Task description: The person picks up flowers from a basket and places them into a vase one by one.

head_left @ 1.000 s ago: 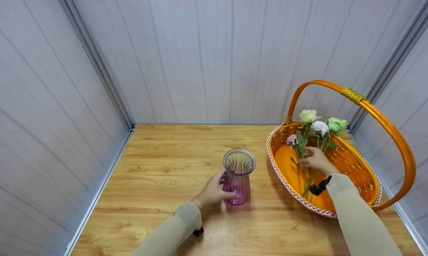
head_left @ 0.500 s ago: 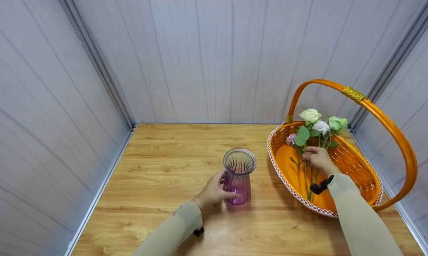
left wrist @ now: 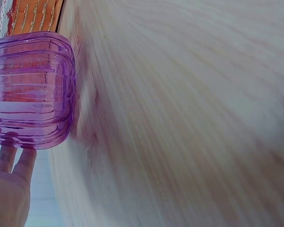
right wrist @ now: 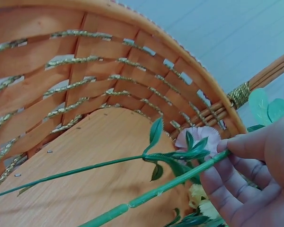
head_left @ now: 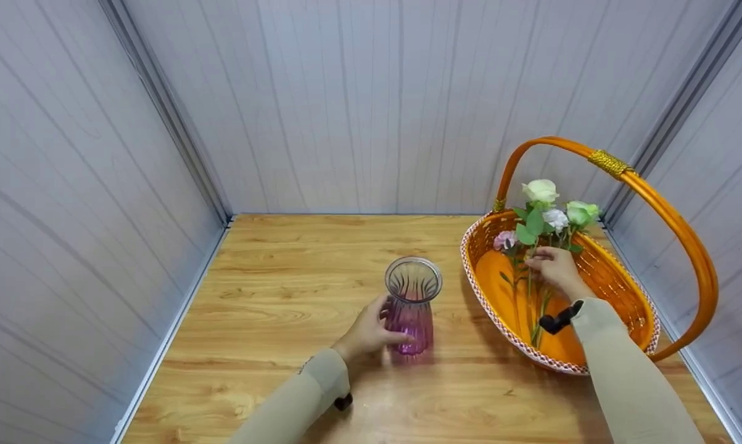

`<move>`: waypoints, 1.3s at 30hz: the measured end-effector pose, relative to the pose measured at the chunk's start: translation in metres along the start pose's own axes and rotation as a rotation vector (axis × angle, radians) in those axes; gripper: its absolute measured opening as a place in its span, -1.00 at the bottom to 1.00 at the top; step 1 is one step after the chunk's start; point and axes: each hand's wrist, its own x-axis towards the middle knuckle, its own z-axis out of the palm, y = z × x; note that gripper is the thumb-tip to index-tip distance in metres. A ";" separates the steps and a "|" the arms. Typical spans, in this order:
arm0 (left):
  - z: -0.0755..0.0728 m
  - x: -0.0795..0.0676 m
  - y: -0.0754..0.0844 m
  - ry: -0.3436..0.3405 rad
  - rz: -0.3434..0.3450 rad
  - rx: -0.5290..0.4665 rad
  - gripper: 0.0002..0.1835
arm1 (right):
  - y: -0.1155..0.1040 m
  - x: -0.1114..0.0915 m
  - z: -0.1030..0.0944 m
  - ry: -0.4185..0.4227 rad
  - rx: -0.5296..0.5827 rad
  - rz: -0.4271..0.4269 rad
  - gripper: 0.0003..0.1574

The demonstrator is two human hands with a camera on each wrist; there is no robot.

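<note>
Cream-white rose (head_left: 540,190), single bloom on a long green stem (right wrist: 175,182); located at the far end of the basket, above its floor. Bloom faces up and toward the back wall; long axis runs from the bloom down toward the person, the right wrist view showing the stem on a diagonal. Rounded leaves (head_left: 531,225) below the bloom.

Right hand (head_left: 554,268): thumb and fingertips brought together, pinching the stem.

Companion flowers, in the basket: white flower (head_left: 556,219) and green-tinged rose (head_left: 582,213), beside the held bloom; pink flower (head_left: 504,240), lower and to its left.

Basket (head_left: 491,274): orange, woven, oval, red-and-white edging; arched handle (head_left: 660,208) with gold wrapping (head_left: 610,164).

Glass vase (head_left: 411,320): clear at the rim, pink-purple below; upright on the table, mouth up, left of the basket and apart from it.

Left hand (head_left: 367,330): thumb and fingers spread to the vase's width, gripping its side.

Table (head_left: 284,283): wood-grain top. Back wall (head_left: 346,105): pale, streaked panels.
</note>
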 end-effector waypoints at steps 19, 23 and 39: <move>-0.003 0.002 -0.002 0.004 0.025 0.041 0.05 | -0.040 -0.011 -0.001 0.141 0.085 -0.101 -0.47; -0.002 0.001 -0.003 0.005 0.022 0.030 0.07 | -0.044 -0.014 -0.002 0.147 0.126 -0.095 -0.44; 0.000 0.000 -0.004 0.013 0.033 0.041 0.03 | -0.072 -0.037 -0.004 0.132 0.451 -0.177 -0.87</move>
